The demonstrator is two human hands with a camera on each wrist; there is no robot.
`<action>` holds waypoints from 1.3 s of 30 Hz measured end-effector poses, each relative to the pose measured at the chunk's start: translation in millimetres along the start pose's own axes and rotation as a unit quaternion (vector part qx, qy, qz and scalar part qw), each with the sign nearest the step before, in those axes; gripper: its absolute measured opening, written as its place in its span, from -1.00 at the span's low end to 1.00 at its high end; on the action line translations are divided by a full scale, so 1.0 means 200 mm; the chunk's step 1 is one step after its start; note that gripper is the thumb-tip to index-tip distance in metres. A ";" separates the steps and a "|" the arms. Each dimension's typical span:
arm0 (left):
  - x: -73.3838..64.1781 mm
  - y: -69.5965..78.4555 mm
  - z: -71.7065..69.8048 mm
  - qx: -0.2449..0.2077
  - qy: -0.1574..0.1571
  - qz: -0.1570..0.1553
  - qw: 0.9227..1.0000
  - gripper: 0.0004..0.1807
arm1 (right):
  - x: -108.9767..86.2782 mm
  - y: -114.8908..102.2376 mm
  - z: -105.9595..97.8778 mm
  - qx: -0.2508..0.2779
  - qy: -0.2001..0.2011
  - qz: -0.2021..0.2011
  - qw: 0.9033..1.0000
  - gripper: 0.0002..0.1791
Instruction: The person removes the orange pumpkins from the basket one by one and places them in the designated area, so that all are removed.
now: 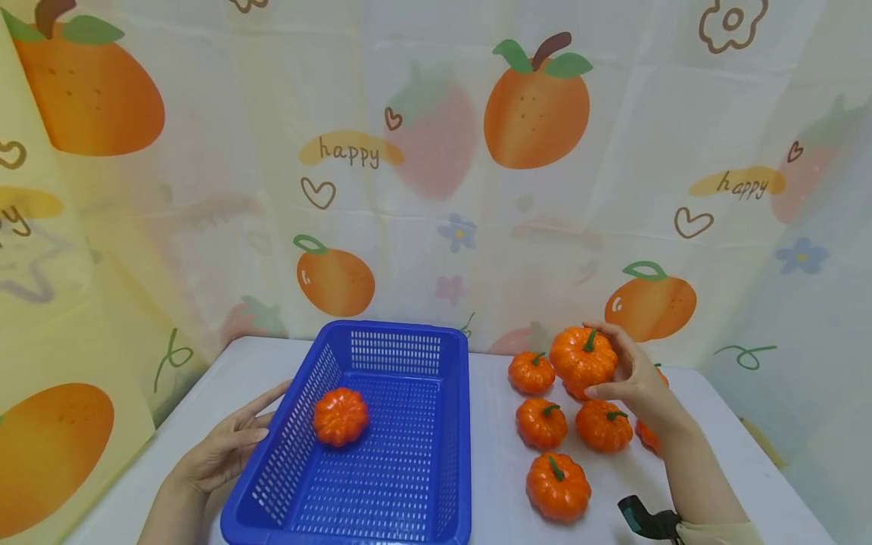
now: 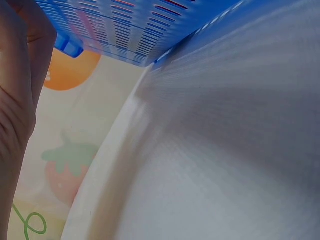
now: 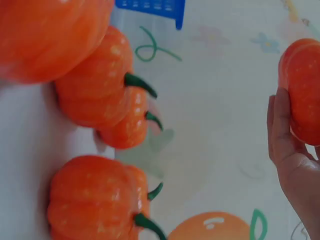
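In the head view a blue plastic basket (image 1: 455, 454) stands on the white table with one small orange pumpkin (image 1: 341, 417) inside, toward its left wall. My left hand (image 1: 221, 446) rests against the basket's left rim with its fingers extended; in the left wrist view part of that hand (image 2: 17, 85) shows beside the slotted wall. My right hand (image 1: 636, 378) grips a pumpkin (image 1: 582, 359) with a green stem, lifted above the others at the right. The right wrist view shows this held pumpkin (image 3: 305, 92) off the table, thumb and fingers around it.
Several more pumpkins (image 1: 559, 487) stand on the table (image 1: 497, 454) right of the basket, one partly behind my right forearm. A dark strap-like device (image 1: 647, 518) sits at the right wrist. A fruit-printed cloth (image 1: 422, 250) hangs behind the table.
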State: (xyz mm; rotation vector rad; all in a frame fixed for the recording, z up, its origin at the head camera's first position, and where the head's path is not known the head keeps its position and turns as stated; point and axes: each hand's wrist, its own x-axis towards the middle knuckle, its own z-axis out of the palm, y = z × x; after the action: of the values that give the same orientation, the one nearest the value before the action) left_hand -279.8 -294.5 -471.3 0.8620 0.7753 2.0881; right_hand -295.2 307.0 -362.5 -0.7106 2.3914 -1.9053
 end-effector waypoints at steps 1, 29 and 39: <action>0.00 0.00 0.00 0.002 0.003 0.002 1.000 -0.20 | -0.01 0.01 -0.01 -0.008 0.001 0.005 1.000 -0.08; 0.00 0.00 0.00 -0.003 -0.003 -0.003 1.000 -0.19 | -0.29 0.28 -0.29 0.036 -0.130 0.074 0.988 -0.06; 0.00 0.00 0.00 0.009 0.002 -0.002 1.000 -0.20 | -0.34 0.32 -0.36 0.038 -0.224 0.126 0.966 -0.04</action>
State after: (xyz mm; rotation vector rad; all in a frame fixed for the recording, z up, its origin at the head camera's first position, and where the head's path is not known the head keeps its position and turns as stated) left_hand -279.1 -294.4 -471.5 0.8649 0.7977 2.0823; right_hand -276.0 407.2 -422.3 -0.7006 2.0102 -1.5302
